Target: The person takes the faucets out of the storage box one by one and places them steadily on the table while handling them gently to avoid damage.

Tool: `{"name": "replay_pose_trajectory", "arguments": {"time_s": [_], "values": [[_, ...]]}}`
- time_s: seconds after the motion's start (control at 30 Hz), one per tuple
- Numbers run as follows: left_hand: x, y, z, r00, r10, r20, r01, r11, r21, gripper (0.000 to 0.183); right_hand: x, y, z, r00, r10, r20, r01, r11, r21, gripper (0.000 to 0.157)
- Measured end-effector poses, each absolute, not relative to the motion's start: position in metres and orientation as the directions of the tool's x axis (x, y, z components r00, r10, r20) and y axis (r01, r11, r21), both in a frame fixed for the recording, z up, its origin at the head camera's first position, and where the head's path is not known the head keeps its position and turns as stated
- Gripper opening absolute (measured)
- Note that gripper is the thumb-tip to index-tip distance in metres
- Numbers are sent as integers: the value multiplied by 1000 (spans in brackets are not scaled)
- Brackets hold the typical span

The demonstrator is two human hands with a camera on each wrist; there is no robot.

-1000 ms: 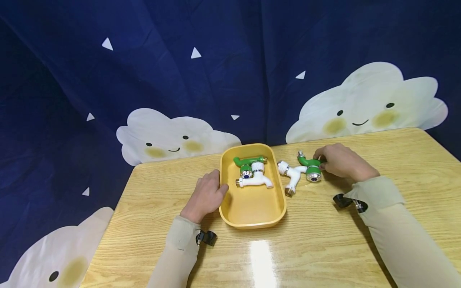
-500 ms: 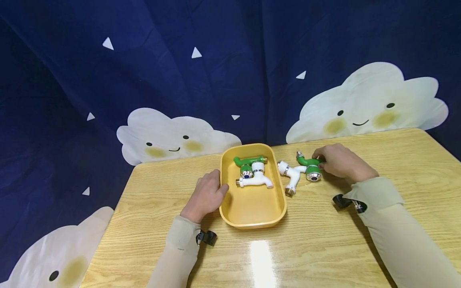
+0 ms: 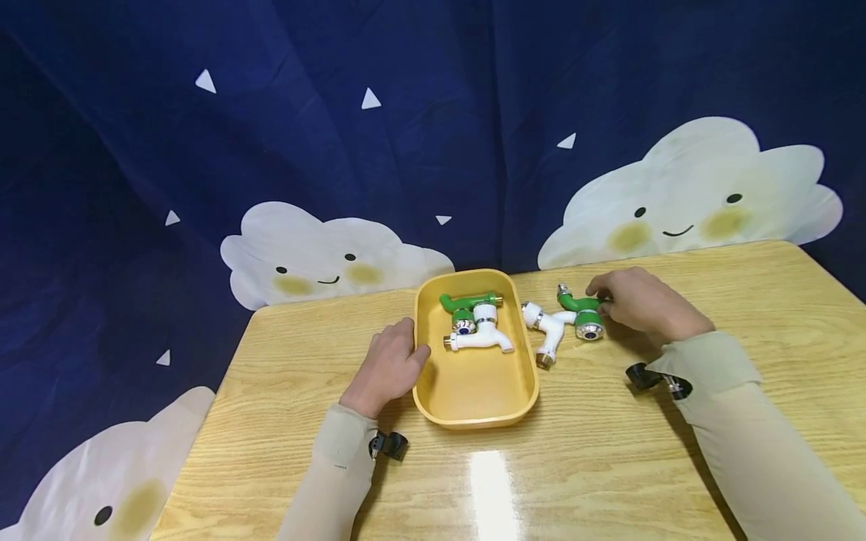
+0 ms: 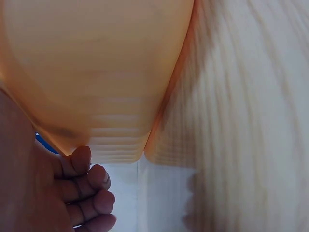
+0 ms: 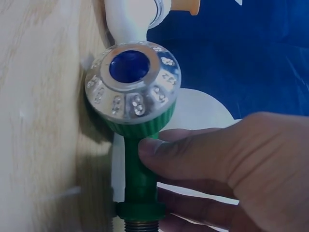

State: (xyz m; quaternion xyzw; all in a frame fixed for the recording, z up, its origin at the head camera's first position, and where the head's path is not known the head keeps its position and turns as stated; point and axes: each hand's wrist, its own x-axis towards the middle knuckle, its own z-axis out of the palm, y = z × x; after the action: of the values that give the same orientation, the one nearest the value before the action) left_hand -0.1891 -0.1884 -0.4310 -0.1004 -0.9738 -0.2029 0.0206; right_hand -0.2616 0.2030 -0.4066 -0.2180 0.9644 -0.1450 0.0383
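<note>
My right hand [image 3: 643, 302] pinches a green tap [image 3: 588, 317] on the table, its thumb and fingers on the green body beside the silver knob [image 5: 133, 79] with a blue centre. The tap's curved spout points to the back left. Just left of it lies a white tap [image 3: 551, 330] with a brass threaded end. My left hand [image 3: 391, 368] grips the left rim of a yellow plastic basin [image 3: 476, 419], thumb over the edge and fingers [image 4: 99, 200] curled along the outer wall. Inside the basin, a second green tap [image 3: 467, 303] lies against another white tap [image 3: 480, 340].
The wooden table [image 3: 284, 451] extends around the basin and taps. Behind its back edge hangs a dark blue curtain [image 3: 406, 150] with smiling white clouds and small triangles. A small black camera [image 3: 389, 445] is strapped at the left wrist, another black camera [image 3: 646, 376] at the right.
</note>
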Motion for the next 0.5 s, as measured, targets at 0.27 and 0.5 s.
{"name": "replay_pose_trajectory", "arguments": {"time_s": [0.27,0.5], "values": [[-189,-189,-431,-978,194,81,210,897,390,15,-261,200,-402,-908,-419,6,-401,865,-301,31],[-188,-189,-430,-977,196,90,215,896,389,15,-259,197,-399,-914,-405,0,-385,870,-306,31]]}}
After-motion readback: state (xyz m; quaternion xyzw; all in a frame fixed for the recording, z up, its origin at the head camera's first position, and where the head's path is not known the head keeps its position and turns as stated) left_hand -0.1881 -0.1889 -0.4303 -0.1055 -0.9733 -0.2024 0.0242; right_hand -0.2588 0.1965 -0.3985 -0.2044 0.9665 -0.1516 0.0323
